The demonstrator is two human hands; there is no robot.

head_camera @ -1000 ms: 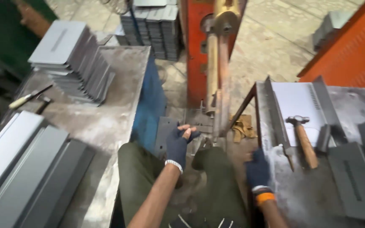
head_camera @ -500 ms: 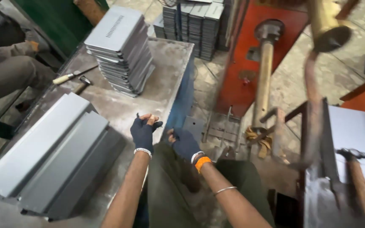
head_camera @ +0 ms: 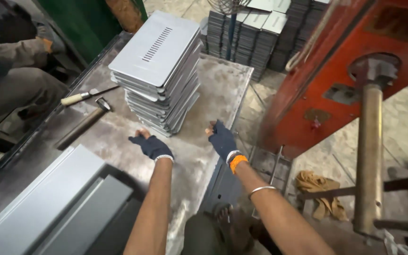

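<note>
On the steel table (head_camera: pixel 213 89), a tall stack (head_camera: pixel 159 71) of grey sheet-metal covers is standing, its top cover showing a row of slots. Both gloved hands are hovering just in front of the stack, neither one touching it. Left hand (head_camera: pixel 151 145) is reaching toward the stack's near left corner, fingers loosely spread and holding nothing. Right hand (head_camera: pixel 223 139) is hanging near the stack's right side, fingers open and likewise holding nothing, an orange band at its wrist. Left of the stack, a hammer (head_camera: pixel 83 123) and a wooden-handled tool (head_camera: pixel 87 96) are lying on the table. Right of the stack, a red press (head_camera: pixel 336 71) is standing.
</note>
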